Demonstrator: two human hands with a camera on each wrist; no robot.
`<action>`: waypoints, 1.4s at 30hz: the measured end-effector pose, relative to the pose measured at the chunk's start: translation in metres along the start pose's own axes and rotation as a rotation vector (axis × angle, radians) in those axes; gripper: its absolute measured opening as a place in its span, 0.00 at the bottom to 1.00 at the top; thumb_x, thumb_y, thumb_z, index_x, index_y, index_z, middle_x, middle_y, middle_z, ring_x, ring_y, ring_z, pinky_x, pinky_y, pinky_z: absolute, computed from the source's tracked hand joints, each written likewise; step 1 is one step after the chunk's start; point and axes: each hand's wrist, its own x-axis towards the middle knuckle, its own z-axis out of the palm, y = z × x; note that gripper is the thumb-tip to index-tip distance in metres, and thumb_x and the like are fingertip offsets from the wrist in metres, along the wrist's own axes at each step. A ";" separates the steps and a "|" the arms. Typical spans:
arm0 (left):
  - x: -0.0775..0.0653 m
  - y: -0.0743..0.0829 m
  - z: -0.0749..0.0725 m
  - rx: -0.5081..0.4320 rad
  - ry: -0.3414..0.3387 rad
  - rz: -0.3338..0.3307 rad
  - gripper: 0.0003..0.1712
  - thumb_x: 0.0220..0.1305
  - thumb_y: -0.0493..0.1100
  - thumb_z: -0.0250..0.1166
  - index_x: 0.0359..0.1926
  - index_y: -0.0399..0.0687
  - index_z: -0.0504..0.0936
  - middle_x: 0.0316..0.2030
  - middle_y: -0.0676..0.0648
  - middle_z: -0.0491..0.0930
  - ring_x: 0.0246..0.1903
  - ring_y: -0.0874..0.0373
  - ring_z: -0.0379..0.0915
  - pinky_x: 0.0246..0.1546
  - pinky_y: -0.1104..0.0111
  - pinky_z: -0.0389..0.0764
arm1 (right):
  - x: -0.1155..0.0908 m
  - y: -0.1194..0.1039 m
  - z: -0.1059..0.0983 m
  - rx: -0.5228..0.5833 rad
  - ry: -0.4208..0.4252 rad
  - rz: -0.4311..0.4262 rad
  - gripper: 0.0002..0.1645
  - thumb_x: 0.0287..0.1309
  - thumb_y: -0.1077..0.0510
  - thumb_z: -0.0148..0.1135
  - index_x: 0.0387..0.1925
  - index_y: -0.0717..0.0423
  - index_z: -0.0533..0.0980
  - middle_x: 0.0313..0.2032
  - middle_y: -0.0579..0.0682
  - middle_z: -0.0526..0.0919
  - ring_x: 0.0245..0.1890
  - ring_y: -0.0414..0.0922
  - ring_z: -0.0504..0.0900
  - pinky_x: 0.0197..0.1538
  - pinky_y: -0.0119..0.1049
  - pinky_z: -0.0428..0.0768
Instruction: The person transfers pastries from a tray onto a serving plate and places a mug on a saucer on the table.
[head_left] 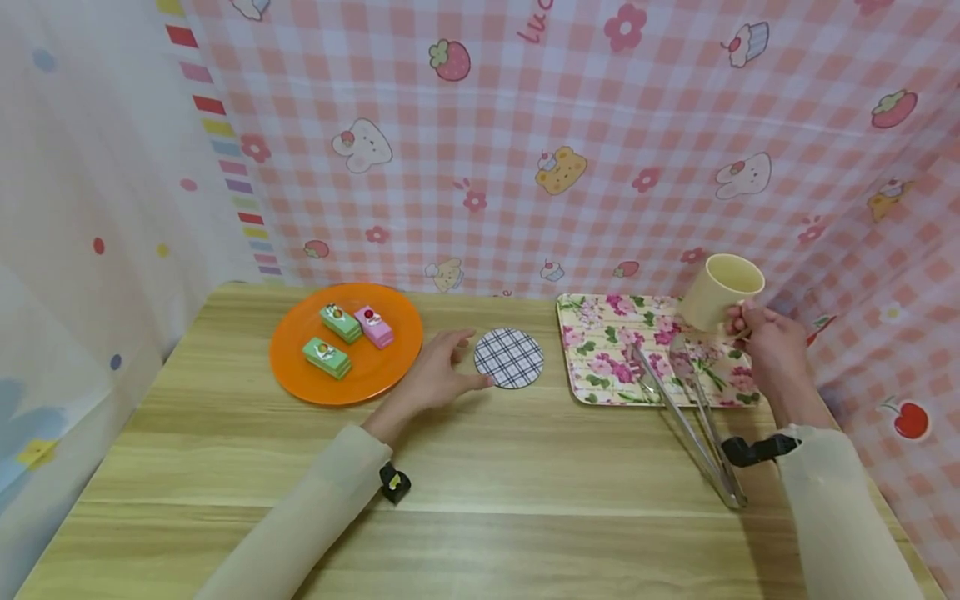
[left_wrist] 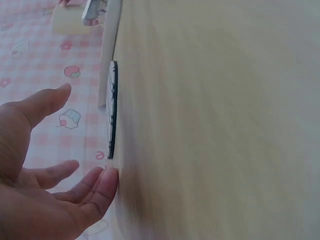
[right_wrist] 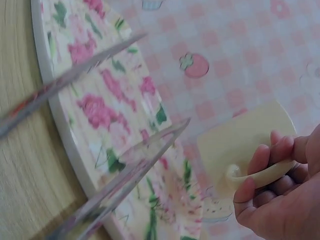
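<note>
My right hand grips the handle of a pale yellow mug, fingers curled round it in the right wrist view. The mug is upright, apparently a little above the back right of a flowered tray. Metal tongs lie with their spread tips on the tray and their joined end on the table. My left hand is low over the table, thumb and fingers apart, at the left side of a round black-and-white checked coaster. Nothing sits between those fingers in the left wrist view; the coaster lies flat beyond them.
An orange plate stands left of my left hand, bearing two green blocks and a pink block that look like small cakes. The wooden table backs onto a pink checked curtain; more cloth hangs at both sides.
</note>
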 end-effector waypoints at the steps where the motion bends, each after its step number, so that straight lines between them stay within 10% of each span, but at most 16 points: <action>1: 0.002 0.000 0.001 -0.008 -0.001 -0.015 0.50 0.55 0.51 0.80 0.75 0.47 0.68 0.64 0.40 0.74 0.61 0.44 0.74 0.65 0.52 0.82 | -0.002 -0.002 0.001 0.012 -0.008 -0.001 0.20 0.75 0.48 0.54 0.33 0.53 0.85 0.24 0.41 0.79 0.30 0.36 0.79 0.30 0.27 0.78; 27: 0.025 0.009 0.017 0.016 0.005 -0.088 0.51 0.41 0.38 0.86 0.70 0.44 0.75 0.61 0.40 0.74 0.61 0.45 0.64 0.70 0.53 0.70 | -0.059 -0.021 0.051 0.039 -0.167 -0.152 0.16 0.74 0.51 0.58 0.34 0.57 0.84 0.26 0.42 0.80 0.31 0.37 0.79 0.30 0.27 0.79; 42: 0.024 0.011 0.023 0.058 0.042 -0.124 0.52 0.41 0.35 0.85 0.70 0.45 0.74 0.61 0.41 0.70 0.60 0.46 0.63 0.69 0.56 0.73 | -0.080 -0.008 0.085 0.017 -0.252 -0.103 0.17 0.74 0.51 0.57 0.33 0.55 0.84 0.27 0.41 0.81 0.30 0.35 0.78 0.29 0.25 0.77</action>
